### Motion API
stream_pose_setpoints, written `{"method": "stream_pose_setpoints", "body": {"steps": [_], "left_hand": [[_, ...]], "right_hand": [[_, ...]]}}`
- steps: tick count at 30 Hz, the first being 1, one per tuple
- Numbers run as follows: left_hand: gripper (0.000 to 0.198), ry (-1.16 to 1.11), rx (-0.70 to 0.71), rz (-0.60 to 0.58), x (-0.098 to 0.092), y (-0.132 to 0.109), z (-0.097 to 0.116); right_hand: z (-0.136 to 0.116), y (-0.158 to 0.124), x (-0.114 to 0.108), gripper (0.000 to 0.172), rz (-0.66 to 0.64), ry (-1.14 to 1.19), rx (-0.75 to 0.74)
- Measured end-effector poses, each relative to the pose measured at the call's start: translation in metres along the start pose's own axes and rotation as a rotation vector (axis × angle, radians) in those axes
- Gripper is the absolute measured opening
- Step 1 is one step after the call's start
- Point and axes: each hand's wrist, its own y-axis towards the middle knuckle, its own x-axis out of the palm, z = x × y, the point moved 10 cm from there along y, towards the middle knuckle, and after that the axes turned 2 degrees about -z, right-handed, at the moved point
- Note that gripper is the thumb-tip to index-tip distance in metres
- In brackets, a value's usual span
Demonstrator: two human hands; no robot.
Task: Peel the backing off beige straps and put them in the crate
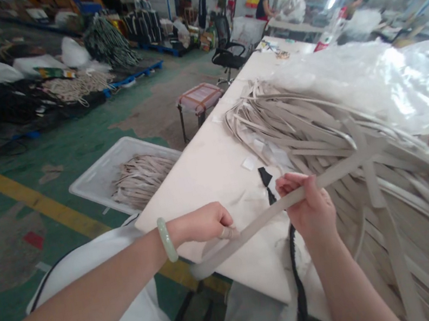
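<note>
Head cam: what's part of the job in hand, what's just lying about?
Likely in the job:
beige strip, held by the right hand, apparently by the left hand too
pile of strips
white table
white crate of similar strips, probably

Seemingly just lying about:
clear plastic bag
black scrap
stool
office chair

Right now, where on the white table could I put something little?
There's a bare patch on the white table beyond the left hand, between the edge by the white bin and the strap pile. A smaller one lies between the held strap and near edge, left of the black strip. The right side's crowded: strap pile, plastic bag.
</note>
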Motion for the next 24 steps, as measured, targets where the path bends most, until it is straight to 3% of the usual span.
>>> {"method": "stream_pose_setpoints", "body": {"steps": [5,8,13,18,20,22,24], "left_hand": [[0.037,-0.124,0.19,0.176,-0.009,0.006,0.033],[0.036,-0.169,0.267,0.166,-0.009,0.005,0.044],[0.041,-0.126,0.149,0.117,-0.005,0.006,0.03],[0.033,-0.39,0.224,0.129,-0.007,0.007,0.038],[0.038,-0.447,0.261,0.084,-0.004,0.008,0.042],[0.045,-0.428,0.303,-0.02,0.004,0.009,0.045],[0.05,-0.346,0.276,-0.204,0.024,0.008,0.039]], "right_hand": [[0.041,-0.032,0.052,0.042,-0.3,-0.109,0.128],[0.061,-0.045,0.07,0.034,-0.451,-0.202,0.229],[0.045,-0.029,0.046,0.043,-0.291,-0.149,0.142],[0.046,-0.043,0.069,0.035,-0.55,-0.531,0.013],[0.044,-0.049,0.076,0.034,-0.568,-0.619,-0.081],[0.038,-0.048,0.073,0.033,-0.492,-0.617,-0.134],[0.023,-0.035,0.055,0.033,-0.306,-0.533,-0.151]]}}
